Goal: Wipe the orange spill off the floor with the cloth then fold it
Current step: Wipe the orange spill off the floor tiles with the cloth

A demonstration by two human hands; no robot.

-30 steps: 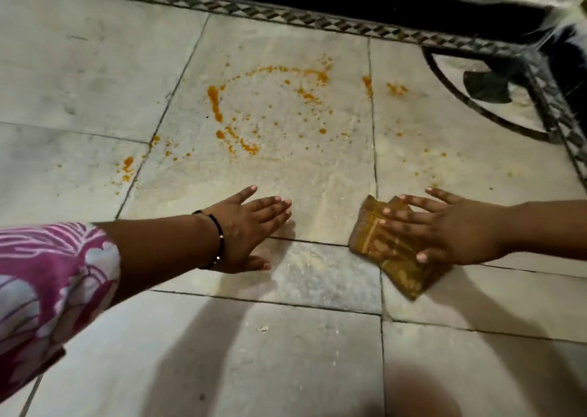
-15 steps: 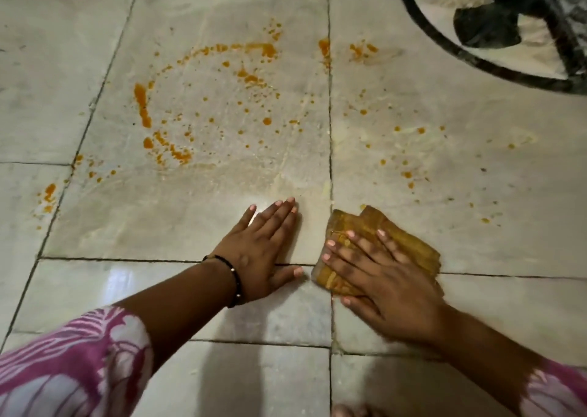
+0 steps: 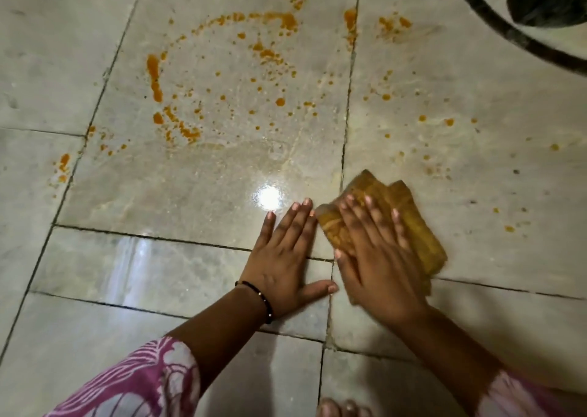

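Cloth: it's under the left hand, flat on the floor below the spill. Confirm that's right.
Wrong hand. The head view shows the cloth under the right hand, flat on the floor below the spill. The left hand presses bare floor beside it.

cloth (image 3: 409, 222) half hidden, toes (image 3: 343, 409) cropped

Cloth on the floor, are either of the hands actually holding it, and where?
Neither grips it. The right hand presses flat on the cloth, covering its left and middle part; the left hand rests on bare floor.
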